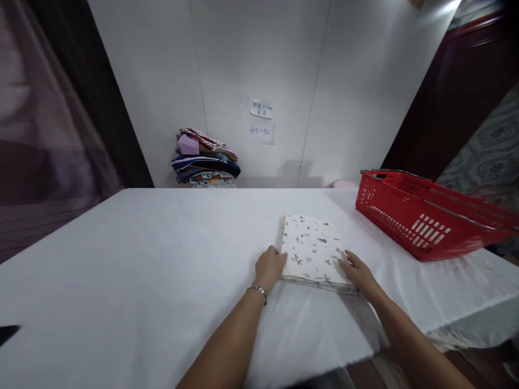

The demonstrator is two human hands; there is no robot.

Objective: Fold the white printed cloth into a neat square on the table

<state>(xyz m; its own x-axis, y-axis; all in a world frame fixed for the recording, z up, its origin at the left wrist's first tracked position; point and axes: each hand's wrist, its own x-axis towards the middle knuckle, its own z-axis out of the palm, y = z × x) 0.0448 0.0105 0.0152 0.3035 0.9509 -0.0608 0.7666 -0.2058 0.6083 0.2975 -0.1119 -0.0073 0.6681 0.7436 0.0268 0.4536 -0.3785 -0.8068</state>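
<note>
A folded white cloth [314, 246] with a small scattered print lies as a flat, layered rectangle on the white-covered table [162, 281]. My left hand [271, 267] grips its left edge near the front corner, thumb on top and the other fingers curled at the side, partly hidden. At the right edge, my right hand [360, 274] holds the cloth, with the thumb over the upper layer and the fingers along the side. A metal bracelet [259, 292] circles my left wrist.
To the right stands a red plastic basket [405, 216] with metal handles. At the table's far edge sits a pile of folded fabrics [206, 159]. Paper notes [261, 121] hang on the white wall. The table's front edge [324, 373] is close to me.
</note>
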